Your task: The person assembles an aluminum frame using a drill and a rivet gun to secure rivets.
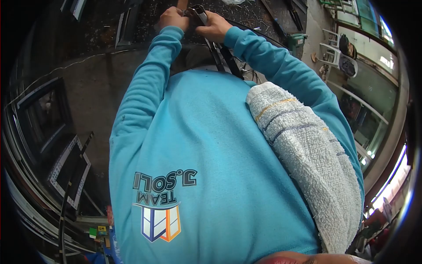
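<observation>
My left hand (173, 18) and my right hand (214, 27) are close together at the top of the head view, above a dark workbench (145, 22). Both grip a black rubber strip (222, 55) that loops between them and hangs down toward my chest. The fingers of both hands are curled around it near a small metal piece (198, 11) that I cannot make out clearly. My turquoise long sleeves and shirt (198, 167) fill most of the view.
A white towel with faint stripes (307, 154) lies over my right shoulder. Dark frames (44, 114) lean on the floor at the left. A white plastic chair (336, 55) stands at the upper right by a railing. Metal shavings and tools litter the bench.
</observation>
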{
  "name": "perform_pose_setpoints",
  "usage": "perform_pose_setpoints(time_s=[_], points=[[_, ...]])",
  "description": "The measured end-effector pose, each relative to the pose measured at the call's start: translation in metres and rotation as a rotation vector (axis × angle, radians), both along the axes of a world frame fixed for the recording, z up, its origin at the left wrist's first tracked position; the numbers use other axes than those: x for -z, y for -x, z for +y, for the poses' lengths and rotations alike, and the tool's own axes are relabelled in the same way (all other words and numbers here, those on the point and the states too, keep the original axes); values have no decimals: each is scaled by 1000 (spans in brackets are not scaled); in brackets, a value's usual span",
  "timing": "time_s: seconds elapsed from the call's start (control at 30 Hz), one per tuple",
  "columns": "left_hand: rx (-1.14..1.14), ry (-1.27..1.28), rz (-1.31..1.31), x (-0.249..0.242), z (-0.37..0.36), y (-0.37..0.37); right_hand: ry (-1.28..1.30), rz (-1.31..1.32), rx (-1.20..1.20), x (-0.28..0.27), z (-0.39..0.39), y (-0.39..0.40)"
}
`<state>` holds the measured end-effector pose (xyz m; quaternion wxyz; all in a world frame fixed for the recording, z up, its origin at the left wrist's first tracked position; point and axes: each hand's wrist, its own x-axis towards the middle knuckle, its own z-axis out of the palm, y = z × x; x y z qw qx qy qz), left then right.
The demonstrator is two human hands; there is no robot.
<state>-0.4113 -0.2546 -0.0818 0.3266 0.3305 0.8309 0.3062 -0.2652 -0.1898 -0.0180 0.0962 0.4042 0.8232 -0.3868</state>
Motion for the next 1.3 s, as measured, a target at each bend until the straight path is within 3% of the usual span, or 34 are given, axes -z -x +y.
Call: perform_pose_setpoints(time_s=[0.07, 0.17, 0.2, 0.3, 0.37, 0.57, 0.6, 0.7, 0.77, 0.8, 0.97, 1.13, 1.17, 1.23, 1.3], points=[[29, 8, -8, 5, 3, 3, -24, 50, 2, 4, 1, -7], [66, 26, 7, 30, 8, 9, -153, -79, -206, -28, 6, -2], [38, 40, 12, 23, 8, 6, -160, -233, -300, -41, 10, 4], [54, 80, 4, -9, 6, 4, -202, -145, -364, -37, 29, 12], [59, 62, -2, -3, 5, 4, -84, -195, -207, -22, 22, 17], [43, 26, 9, -9, 4, 3, -118, -116, -22, -14, -2, 3], [58, 19, 1, -4, 4, 4, -84, -215, 42, -18, -2, 2], [58, 12, 1, 2, 4, 5, 248, -128, 144, -8, -15, -36], [47, 7, 0, 3, 6, 5, 169, -16, 198, -1, -35, -61], [54, 7, -8, 4, 4, 4, 250, -46, 226, -1, -30, -57], [64, 19, 11, -2, 3, 4, -23, -208, 166, 2, -36, -40], [83, 28, -79, 7, 4, 11, -210, -350, -253, -38, -10, -43], [83, 19, -87, 9, 3, 12, 184, -568, -143, -97, -7, -13], [76, -6, -100, 11, 4, 13, 395, -867, -179, -124, 14, 23], [130, -11, -29, -2, 1, 13, 323, -800, -178, -101, 12, 13]])
